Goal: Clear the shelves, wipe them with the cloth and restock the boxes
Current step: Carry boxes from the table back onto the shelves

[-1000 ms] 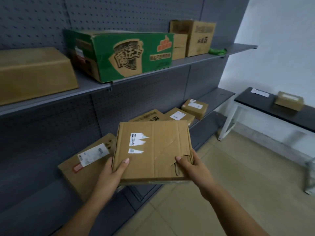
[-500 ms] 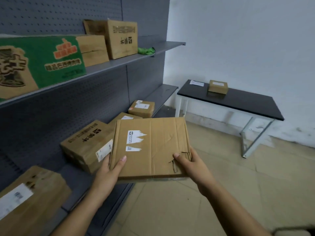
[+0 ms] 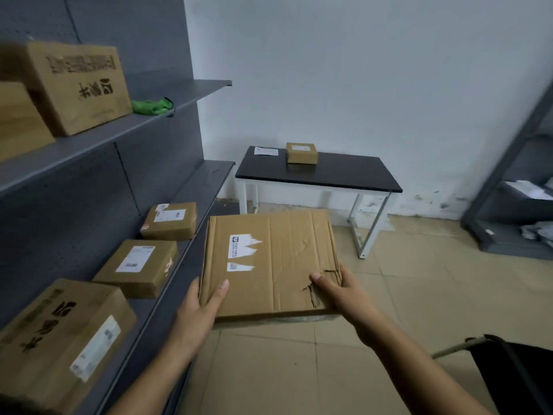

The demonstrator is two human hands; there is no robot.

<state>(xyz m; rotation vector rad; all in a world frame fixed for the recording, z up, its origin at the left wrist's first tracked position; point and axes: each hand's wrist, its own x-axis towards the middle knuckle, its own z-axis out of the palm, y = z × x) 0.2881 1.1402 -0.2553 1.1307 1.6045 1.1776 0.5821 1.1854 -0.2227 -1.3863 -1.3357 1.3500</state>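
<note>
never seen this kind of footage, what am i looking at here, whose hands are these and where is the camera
There is no machine here. A person works with bare hands, and the one camera sits on their head, looking forward and down. The left hand and right hand hold a flat box by its near corners, thumbs on top, out in front of the shelves. The lower shelf carries three labelled boxes. The upper shelf has bigger boxes and a green cloth. Ahead stands a black table with a small box and a sheet of paper on it.
</note>
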